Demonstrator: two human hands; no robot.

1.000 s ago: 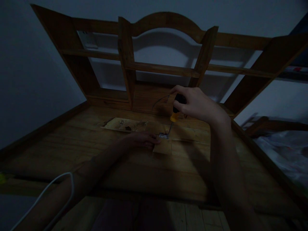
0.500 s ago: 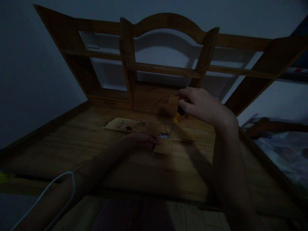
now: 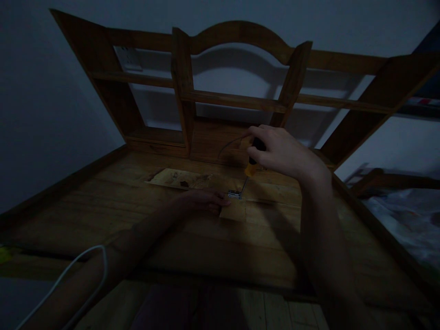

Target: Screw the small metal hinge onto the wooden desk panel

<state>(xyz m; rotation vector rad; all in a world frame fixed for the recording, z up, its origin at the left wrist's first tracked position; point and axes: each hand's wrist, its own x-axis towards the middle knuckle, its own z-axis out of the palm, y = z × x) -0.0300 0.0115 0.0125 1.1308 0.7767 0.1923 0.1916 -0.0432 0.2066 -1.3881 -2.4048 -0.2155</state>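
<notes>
My right hand (image 3: 278,149) is closed around the black and yellow handle of a screwdriver (image 3: 251,169). Its shaft slants down and its tip meets the right end of a small metal hinge (image 3: 234,194). The hinge lies at the far edge of a small wooden board (image 3: 233,211) on the desktop. From the left, my left hand (image 3: 204,199) grips this board's edge, its fingertips beside the hinge. Its lower fingers are in shadow and partly hidden. The dim light hides any screw under the tip.
Behind my hands rises a wooden shelf unit (image 3: 237,98) against the wall. A torn, pale patch (image 3: 175,178) marks the wooden desktop (image 3: 113,201). A white cord (image 3: 103,256) loops by my left forearm. Translucent plastic sheeting (image 3: 405,220) lies at the right.
My right hand has shifted slightly left, and the screwdriver's handle has moved with it, so it stands a little steeper. My left hand, the board and the hinge stay in place.
</notes>
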